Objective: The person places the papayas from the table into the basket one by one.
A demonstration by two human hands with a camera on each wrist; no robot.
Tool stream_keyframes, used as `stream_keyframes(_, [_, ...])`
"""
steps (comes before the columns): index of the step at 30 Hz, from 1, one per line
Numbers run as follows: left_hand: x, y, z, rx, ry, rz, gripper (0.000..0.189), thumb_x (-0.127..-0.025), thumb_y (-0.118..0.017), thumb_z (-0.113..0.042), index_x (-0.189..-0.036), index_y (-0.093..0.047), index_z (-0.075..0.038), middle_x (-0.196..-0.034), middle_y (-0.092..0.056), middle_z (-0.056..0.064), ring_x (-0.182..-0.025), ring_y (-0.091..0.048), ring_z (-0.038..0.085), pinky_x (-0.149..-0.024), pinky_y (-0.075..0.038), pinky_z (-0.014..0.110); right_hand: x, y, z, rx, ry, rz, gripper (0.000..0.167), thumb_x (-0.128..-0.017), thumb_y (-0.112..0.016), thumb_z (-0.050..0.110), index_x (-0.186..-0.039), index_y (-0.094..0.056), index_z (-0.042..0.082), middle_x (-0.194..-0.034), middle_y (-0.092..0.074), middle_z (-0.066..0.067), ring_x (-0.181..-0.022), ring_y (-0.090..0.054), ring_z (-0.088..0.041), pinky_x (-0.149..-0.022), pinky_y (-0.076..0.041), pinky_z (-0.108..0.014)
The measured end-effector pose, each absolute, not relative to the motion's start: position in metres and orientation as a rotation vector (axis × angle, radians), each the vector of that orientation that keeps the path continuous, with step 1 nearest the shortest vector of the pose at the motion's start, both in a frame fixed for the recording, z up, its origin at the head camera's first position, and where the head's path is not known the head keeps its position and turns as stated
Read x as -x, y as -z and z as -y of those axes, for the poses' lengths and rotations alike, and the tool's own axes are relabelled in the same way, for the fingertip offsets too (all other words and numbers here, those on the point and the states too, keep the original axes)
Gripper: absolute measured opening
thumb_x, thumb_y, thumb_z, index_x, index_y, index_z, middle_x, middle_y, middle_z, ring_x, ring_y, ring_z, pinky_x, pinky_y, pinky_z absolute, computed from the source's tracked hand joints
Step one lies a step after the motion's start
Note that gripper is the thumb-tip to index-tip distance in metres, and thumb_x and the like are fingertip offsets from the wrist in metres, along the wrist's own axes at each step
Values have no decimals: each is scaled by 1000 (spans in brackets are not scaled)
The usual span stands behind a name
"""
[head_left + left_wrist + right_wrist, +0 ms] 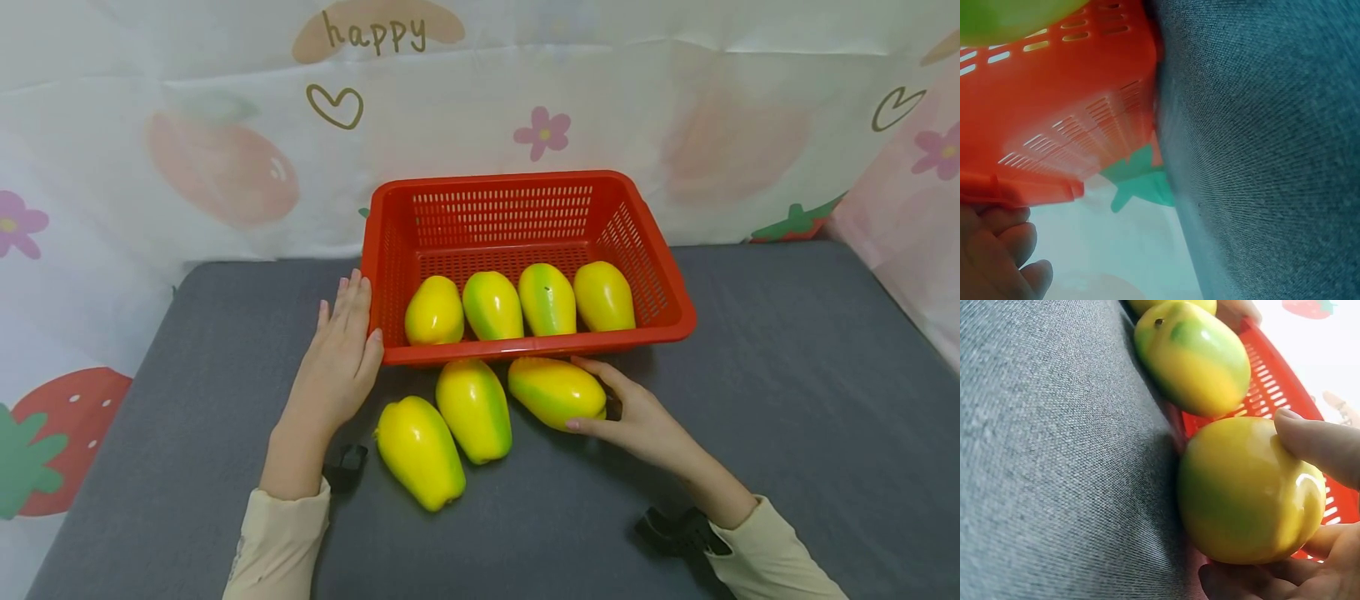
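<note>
My right hand [637, 417] holds a yellow-green papaya [557, 392] lying on its side just in front of the red basket. In the right wrist view the thumb [1319, 447] is on one side of this papaya and the other fingers curl round the opposite side. My left hand [337, 358] rests along the basket's left end, its fingers straight against the rim. Two more papayas lie on the cloth between my hands, one [474, 410] by the basket's front and another [420, 452] nearer me. Several papayas [491, 306] stand in a row inside the red basket [536, 346].
Dark grey cloth [787, 400] covers the table. Behind the basket hangs a pale printed sheet [465, 108] with fruit and flower pictures. Black wrist straps [678, 532] show near both cream sleeves.
</note>
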State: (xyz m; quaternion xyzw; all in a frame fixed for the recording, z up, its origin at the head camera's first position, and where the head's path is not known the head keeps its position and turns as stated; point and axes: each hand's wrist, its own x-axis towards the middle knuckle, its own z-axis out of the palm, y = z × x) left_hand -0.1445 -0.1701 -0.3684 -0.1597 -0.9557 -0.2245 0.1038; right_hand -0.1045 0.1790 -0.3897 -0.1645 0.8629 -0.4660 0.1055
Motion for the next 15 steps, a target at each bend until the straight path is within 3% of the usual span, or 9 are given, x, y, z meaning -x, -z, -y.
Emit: stream_keyframes(15, [145, 367, 170, 453, 664, 2840, 61, -98, -35, -22, -149, -13, 3, -156, -11, 17, -144, -6, 29, -114, -3, 49, 104, 390, -179, 482, 1360, -2558, 72, -82, -74, 19, -142, -37, 1, -139, -43, -19, -112, -52, -31, -87, -47, -42])
